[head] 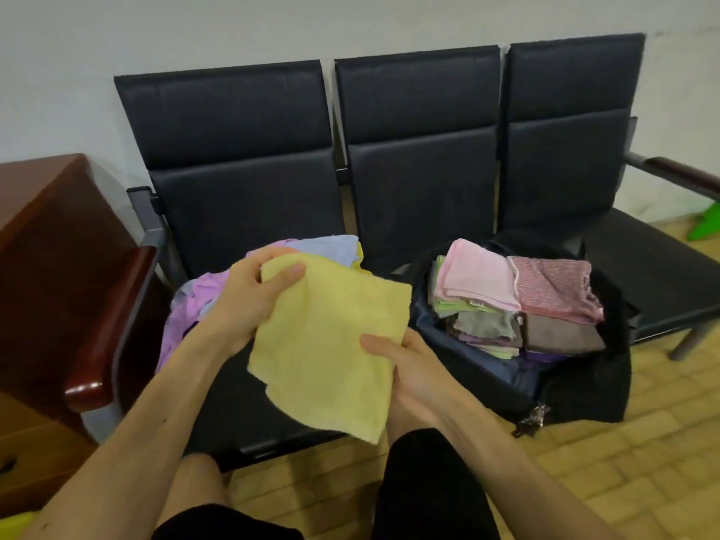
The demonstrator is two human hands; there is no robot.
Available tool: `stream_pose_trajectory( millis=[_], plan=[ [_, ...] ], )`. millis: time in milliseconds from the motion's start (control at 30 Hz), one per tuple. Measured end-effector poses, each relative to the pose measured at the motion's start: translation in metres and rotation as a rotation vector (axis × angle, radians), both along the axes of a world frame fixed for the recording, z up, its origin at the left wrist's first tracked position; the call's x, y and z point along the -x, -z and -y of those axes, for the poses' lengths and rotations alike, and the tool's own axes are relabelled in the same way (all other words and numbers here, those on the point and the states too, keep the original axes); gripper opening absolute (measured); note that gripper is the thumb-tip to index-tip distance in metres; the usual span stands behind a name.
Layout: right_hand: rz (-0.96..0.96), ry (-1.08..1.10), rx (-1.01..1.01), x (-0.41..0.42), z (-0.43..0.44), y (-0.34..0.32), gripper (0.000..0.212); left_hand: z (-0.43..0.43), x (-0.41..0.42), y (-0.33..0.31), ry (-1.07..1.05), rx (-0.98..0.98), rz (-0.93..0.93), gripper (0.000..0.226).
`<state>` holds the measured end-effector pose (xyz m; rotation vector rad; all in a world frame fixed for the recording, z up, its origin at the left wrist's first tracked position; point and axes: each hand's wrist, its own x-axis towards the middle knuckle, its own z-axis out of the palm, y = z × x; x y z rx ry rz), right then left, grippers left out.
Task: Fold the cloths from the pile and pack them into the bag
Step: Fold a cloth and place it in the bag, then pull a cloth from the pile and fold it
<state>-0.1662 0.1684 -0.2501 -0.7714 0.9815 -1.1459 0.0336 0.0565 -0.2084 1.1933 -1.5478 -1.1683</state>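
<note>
A yellow cloth [331,344] hangs between both my hands in front of the bench. My left hand [253,294] pinches its upper left corner, thumb on top. My right hand [409,368] grips its right edge lower down. Behind the cloth, a pile of loose cloths [195,302] in purple, light blue and yellow lies on the left seat. An open black bag [576,383] sits on the middle seat, holding several folded cloths: a pink one [475,278], a patterned mauve one [553,286], then green, grey and brown ones below.
The black three-seat bench [420,169] stands against a white wall, with dark red wooden armrests [113,329] at each end. A brown wooden cabinet [50,243] stands at the left. The floor is tan tile; a green object [705,224] lies at the far right.
</note>
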Motion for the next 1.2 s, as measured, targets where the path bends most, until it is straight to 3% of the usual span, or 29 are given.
stream_pose_trajectory(
  millis=[100, 200, 267, 333, 367, 400, 467, 500, 633, 800, 900, 1067, 1200],
  plan=[
    [0.049, 0.066, -0.025, 0.022, 0.009, -0.020, 0.023, -0.001, 0.033, 0.014, -0.003, -0.458, -0.343, 0.025],
    [0.039, 0.166, -0.030, 0.046, 0.022, -0.031, 0.026, -0.008, 0.077, 0.032, 0.182, -0.651, -0.618, 0.031],
    [0.055, 0.223, -0.043, 0.064, 0.030, -0.036, 0.028, -0.002, 0.101, 0.050, 0.333, -0.758, -0.707, 0.036],
    [0.064, 0.282, -0.060, 0.083, 0.034, -0.035, 0.029, 0.005, 0.126, 0.073, 0.371, -0.793, -0.632, 0.072],
    [0.060, 0.303, -0.074, 0.095, 0.036, -0.032, 0.030, -0.001, 0.141, 0.078, 0.355, -0.771, -0.620, 0.079],
    [0.046, 0.329, -0.090, 0.105, 0.036, -0.026, 0.030, -0.008, 0.153, 0.082, 0.470, -0.686, -0.671, 0.067],
    [0.029, 0.372, -0.118, 0.130, 0.037, -0.013, 0.027, -0.008, 0.178, 0.096, 0.590, -1.022, -0.772, 0.044],
    [0.021, 0.393, -0.133, 0.145, 0.040, -0.004, 0.026, -0.006, 0.192, 0.103, 0.557, -1.078, -0.693, 0.040],
    [-0.140, 0.465, -0.180, 0.195, 0.052, 0.028, 0.029, 0.034, 0.224, 0.126, 0.290, -0.764, -0.265, 0.042],
    [-0.358, 0.522, -0.127, 0.253, 0.100, 0.060, 0.028, 0.098, 0.273, 0.127, 0.358, -0.449, 0.022, 0.041],
    [-0.549, 0.515, -0.038, 0.290, 0.145, 0.074, 0.031, 0.140, 0.308, 0.129, 0.384, -0.316, 0.073, 0.037],
    [-0.764, 0.518, -0.052, 0.326, 0.202, 0.116, 0.041, 0.188, 0.347, 0.157, 0.374, -0.294, 0.161, 0.034],
    [-0.833, 0.518, -0.151, 0.333, 0.219, 0.154, 0.043, 0.209, 0.352, 0.200, 0.383, -0.346, 0.340, 0.063]
  ],
)
